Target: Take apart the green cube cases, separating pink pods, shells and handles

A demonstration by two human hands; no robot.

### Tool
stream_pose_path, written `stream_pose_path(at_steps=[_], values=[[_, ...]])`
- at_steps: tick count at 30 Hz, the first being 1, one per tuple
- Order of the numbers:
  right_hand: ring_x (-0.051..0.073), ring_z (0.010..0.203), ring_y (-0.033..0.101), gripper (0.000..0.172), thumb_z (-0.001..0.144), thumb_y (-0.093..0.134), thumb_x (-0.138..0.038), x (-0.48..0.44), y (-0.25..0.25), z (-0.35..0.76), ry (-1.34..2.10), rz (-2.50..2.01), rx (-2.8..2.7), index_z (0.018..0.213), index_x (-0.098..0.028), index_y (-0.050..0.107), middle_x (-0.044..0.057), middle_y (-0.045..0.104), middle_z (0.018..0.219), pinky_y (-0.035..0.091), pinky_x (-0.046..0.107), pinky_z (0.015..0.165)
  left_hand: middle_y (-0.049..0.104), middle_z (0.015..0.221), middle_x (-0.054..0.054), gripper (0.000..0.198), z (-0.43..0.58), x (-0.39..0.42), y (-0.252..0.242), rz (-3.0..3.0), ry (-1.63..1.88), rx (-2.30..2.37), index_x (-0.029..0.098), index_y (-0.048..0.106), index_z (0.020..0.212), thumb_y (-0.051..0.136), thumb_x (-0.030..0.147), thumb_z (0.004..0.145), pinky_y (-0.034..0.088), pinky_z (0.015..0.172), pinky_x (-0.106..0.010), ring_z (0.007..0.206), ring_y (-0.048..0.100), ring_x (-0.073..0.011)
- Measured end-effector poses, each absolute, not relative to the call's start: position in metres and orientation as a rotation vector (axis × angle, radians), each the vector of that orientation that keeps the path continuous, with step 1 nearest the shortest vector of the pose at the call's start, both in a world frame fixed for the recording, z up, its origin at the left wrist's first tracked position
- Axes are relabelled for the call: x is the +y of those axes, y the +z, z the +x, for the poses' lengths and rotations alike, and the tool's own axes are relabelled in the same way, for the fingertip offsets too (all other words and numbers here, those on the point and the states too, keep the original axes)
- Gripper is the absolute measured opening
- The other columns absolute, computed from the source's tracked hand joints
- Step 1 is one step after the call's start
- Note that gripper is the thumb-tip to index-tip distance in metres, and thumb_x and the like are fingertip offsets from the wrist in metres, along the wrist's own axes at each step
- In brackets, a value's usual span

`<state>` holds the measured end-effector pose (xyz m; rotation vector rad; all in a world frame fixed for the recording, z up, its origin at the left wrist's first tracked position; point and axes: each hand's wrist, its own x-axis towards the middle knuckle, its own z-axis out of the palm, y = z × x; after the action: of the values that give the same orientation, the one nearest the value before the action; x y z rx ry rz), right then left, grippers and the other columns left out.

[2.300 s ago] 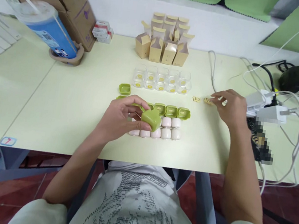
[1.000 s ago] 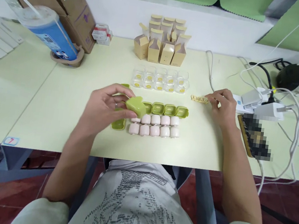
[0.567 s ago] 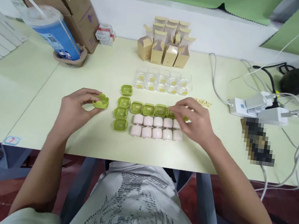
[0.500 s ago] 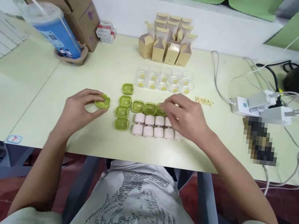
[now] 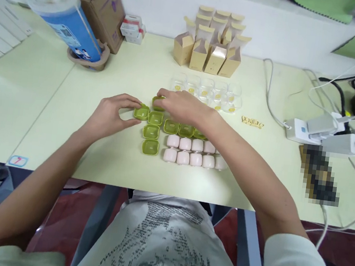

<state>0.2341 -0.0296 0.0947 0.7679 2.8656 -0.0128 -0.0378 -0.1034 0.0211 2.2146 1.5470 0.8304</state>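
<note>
My left hand (image 5: 113, 113) pinches a small green cup (image 5: 141, 112) between thumb and fingers, just left of a column of similar cups. At the top of that column, the fingertips of my right hand (image 5: 181, 106) close on another green cup (image 5: 158, 101), which they partly hide. Three more cups run down the column, the lowest a green cup (image 5: 150, 147). A row of green cups (image 5: 171, 126) extends to the right, partly under my right forearm. Below the row sit two lines of pale pink rounded pieces (image 5: 183, 157).
Clear plastic cases (image 5: 205, 91) with yellow marks stand behind the cups, and open cardboard boxes (image 5: 199, 55) behind those. Gold-coloured small pieces (image 5: 252, 122) lie right. A blue drink cup (image 5: 70, 27) stands left. Chargers (image 5: 325, 126) and cables fill the right side.
My right hand has moved left from the row of green cups to the column's top cup. My left hand has brought its cup right, close to the column. The view has shifted slightly.
</note>
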Motion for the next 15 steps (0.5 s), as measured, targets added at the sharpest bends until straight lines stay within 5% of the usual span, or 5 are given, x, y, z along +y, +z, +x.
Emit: stream_pose_path(at_steps=[5,11,15], values=[[0.021,0.092,0.067,0.058,0.101,0.047,0.010,-0.023,0.093,0.242,-0.067,0.840,2.906,0.143,-0.015,0.079,0.018,0.075,0.142,0.034,0.037,0.076,0.086,0.123,-0.005,0.038,-0.042,-0.101,0.035,2.177,0.781,1.536,0.029,0.079,0.119,0.083,0.058,0.094,0.071,0.101,-0.043,0.101,0.085,-0.0264],[0.021,0.090,0.062,0.047,0.098,0.049,0.012,-0.022,0.089,0.246,-0.107,0.866,2.864,0.120,-0.012,0.083,0.015,0.080,0.125,0.031,0.038,0.076,0.080,0.136,-0.007,0.034,-0.041,-0.107,0.053,2.359,0.658,1.530,0.028,0.080,0.125,0.069,0.053,0.106,0.064,0.111,-0.045,0.127,0.075,-0.0311],[0.021,0.089,0.059,0.043,0.100,0.052,0.008,-0.023,0.087,0.250,-0.165,0.888,2.885,0.116,-0.013,0.086,0.014,0.082,0.120,0.029,0.038,0.077,0.084,0.122,-0.004,0.027,-0.035,-0.110,0.057,2.380,0.568,1.468,0.031,0.080,0.124,0.066,0.047,0.107,0.063,0.103,-0.044,0.110,0.079,-0.0286]])
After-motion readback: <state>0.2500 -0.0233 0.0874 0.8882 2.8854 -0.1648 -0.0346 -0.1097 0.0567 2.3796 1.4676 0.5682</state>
